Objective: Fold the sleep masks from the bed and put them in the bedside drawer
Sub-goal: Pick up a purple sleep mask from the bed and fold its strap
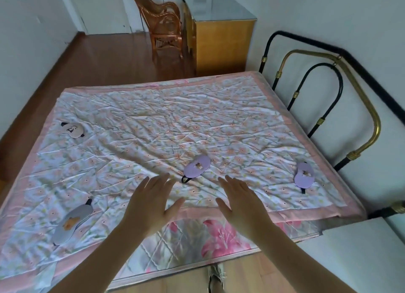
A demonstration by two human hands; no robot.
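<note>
Both hands, left (151, 201) and right (240, 203), spread open, empty, near lilac mask (196, 166). Risk: snagging loose black strap (185, 179), dragging wrinkled bed sheet (153, 126), spoiling fold.

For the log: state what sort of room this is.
Most likely a home bedroom: a bed with a metal headboard, sleep masks lying on it, and a rattan chair.

Soft, even daylight — edges bowed (wide-angle), slightly blurry.
</note>
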